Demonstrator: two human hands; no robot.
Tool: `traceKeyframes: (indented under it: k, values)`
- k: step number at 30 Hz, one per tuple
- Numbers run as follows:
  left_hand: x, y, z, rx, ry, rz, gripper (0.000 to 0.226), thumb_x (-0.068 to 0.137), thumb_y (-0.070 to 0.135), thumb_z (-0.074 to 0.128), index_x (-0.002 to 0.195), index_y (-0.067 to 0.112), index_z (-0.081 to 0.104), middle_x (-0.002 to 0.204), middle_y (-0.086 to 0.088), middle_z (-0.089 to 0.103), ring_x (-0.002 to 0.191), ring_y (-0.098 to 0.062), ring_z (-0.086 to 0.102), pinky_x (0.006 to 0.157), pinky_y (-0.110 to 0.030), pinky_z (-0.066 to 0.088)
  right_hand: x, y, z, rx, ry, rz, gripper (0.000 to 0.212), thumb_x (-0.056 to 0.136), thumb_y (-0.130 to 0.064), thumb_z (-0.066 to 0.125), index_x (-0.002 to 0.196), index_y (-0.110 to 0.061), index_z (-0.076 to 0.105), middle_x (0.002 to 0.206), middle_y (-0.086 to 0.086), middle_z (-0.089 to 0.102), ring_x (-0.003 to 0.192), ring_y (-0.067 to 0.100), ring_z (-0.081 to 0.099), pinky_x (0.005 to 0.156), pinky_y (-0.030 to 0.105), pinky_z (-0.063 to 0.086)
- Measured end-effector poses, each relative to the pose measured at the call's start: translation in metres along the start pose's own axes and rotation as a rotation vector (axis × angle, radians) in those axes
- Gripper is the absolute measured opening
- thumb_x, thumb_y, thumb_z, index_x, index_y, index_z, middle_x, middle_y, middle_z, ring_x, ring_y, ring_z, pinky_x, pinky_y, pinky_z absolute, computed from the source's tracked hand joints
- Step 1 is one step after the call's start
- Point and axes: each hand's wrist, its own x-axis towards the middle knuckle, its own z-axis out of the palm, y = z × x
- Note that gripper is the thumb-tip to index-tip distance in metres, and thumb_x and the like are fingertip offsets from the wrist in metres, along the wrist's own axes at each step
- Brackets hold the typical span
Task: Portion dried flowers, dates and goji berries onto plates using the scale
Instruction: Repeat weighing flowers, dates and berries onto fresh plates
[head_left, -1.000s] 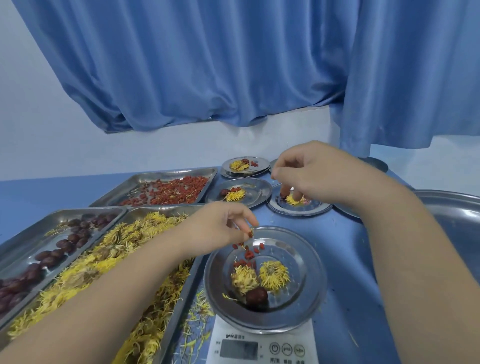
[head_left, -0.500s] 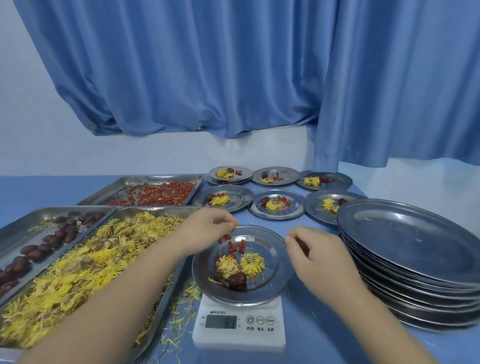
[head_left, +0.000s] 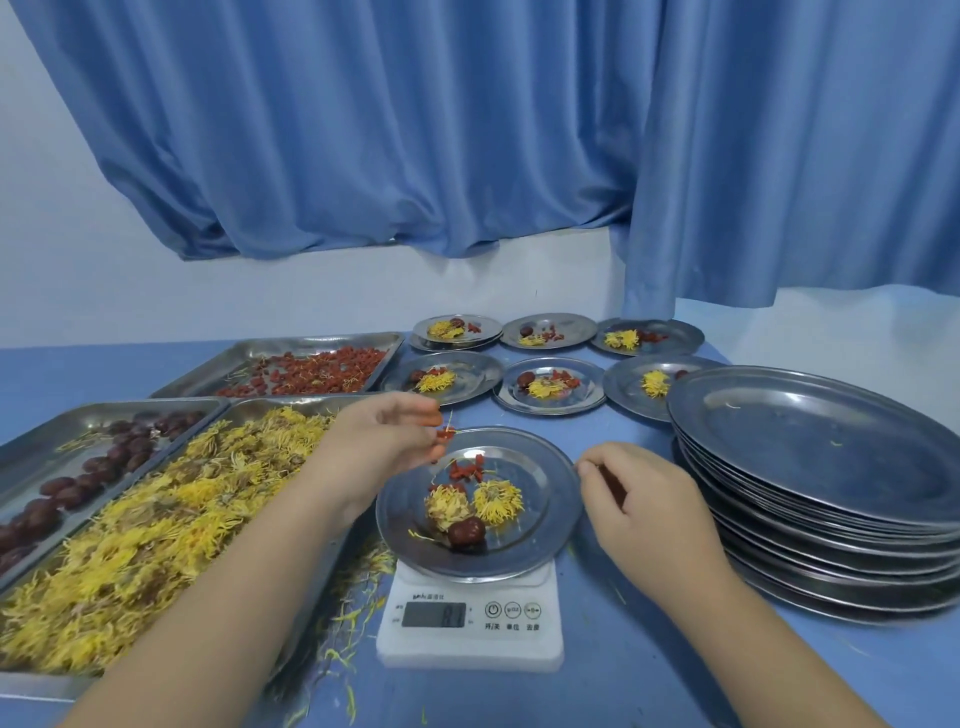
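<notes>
Left hand (head_left: 384, 441): fingers (head_left: 410, 415) pinch a few red goji berries (head_left: 445, 432) just above the plate's far-left rim.
Right hand (head_left: 644, 501): fingers curled just beside the plate's right rim. There's a dark patch under them, and I can't tell whether they hold anything.
Plate (head_left: 558, 470): round shiny steel, sitting on the scale. It holds two frilly yellow dried flowers (head_left: 498, 499), one wrinkled brown date (head_left: 466, 532) and a small heap of loose berries (head_left: 467, 470).
Scale (head_left: 470, 618): white, with its top hidden under the plate. The digits are too blurred to read.
Flower tray (head_left: 36, 686): rectangular steel, heaped with yellow flowers, partly covered by the left forearm.
Date tray (head_left: 57, 441): cut off at the left edge.
Berry tray (head_left: 291, 345): farther back.
Filled plates (head_left: 592, 402): six small ones in two rows behind the scale.
Stack of plates (head_left: 810, 441): large, on the right, hiding part of the nearest filled plate.
Tabletop (head_left: 623, 675): blue, with stray petals (head_left: 358, 587) beside the scale.
</notes>
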Motion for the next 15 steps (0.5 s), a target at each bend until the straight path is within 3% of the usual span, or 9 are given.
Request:
traceKeyframes:
  k: [5,9,13,15]
  values:
    - [0.043,0.029,-0.023,0.008,0.031,0.013,0.028,0.084,-0.011,0.062,0.109,0.003,0.063,0.103,-0.014,0.07,0.089,-0.027,0.072,0.082,-0.037,0.059,0.002,-0.001,0.004,0.025,0.108,-0.021,0.013,0.088,-0.015,0.057,0.077,-0.019,0.062,0.07,-0.008,0.059,0.063,0.014,0.056,0.055,0.038,0.049]
    - [0.094,0.04,-0.052,0.218,0.232,0.04,0.02,0.087,-0.008,0.063,0.098,0.008,0.065,0.1,-0.014,0.068,0.084,-0.027,0.069,0.081,-0.034,0.059,0.007,0.001,0.009,0.024,0.149,-0.046,0.013,0.087,-0.015,0.058,0.076,-0.02,0.062,0.066,-0.008,0.056,0.059,0.013,0.054,0.05,0.037,0.047]
    - [0.142,0.028,-0.082,0.348,0.358,0.014,0.022,0.085,-0.005,0.065,0.105,0.003,0.065,0.096,-0.019,0.066,0.084,-0.03,0.066,0.083,-0.04,0.058,0.01,0.004,0.015,0.013,0.175,-0.092,0.018,0.092,-0.022,0.051,0.076,-0.021,0.062,0.063,-0.01,0.051,0.056,0.009,0.048,0.051,0.028,0.042]
    - [0.159,0.02,-0.094,0.412,0.388,0.003,0.023,0.083,-0.003,0.068,0.105,0.003,0.065,0.084,-0.017,0.066,0.07,-0.027,0.063,0.064,-0.03,0.058,0.01,0.007,0.015,0.017,0.197,-0.127,0.021,0.09,-0.025,0.047,0.077,-0.021,0.063,0.063,-0.011,0.049,0.056,0.008,0.046,0.052,0.025,0.039]
